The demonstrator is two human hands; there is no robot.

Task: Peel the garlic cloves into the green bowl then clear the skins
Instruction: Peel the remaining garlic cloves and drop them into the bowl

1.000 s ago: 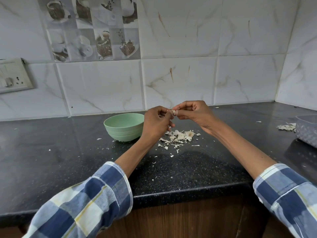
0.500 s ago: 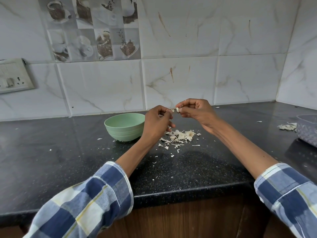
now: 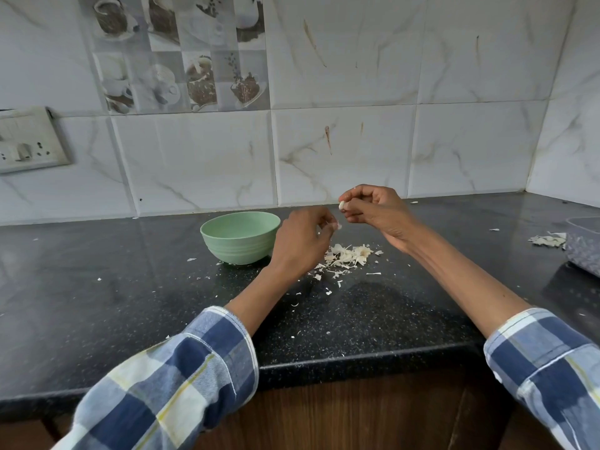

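My right hand (image 3: 376, 212) pinches a pale garlic clove (image 3: 342, 205) between thumb and fingertips, held above the black counter. My left hand (image 3: 300, 241) hovers lower and to the left, fingers curled, with a small scrap of skin (image 3: 338, 226) at its fingertips. The green bowl (image 3: 239, 237) stands just left of my left hand; its inside is hidden from this angle. A heap of garlic skins (image 3: 347, 254) lies on the counter below and between my hands.
Small skin flakes are scattered over the black counter (image 3: 130, 287). A second clump of skins (image 3: 547, 240) lies at the far right beside a clear container (image 3: 584, 251). A tiled wall runs behind, with a switch plate (image 3: 29, 141) at left. The counter's front edge is close.
My hands have drawn apart: the right rose slightly with the clove, the left dropped down and left with a scrap of skin.
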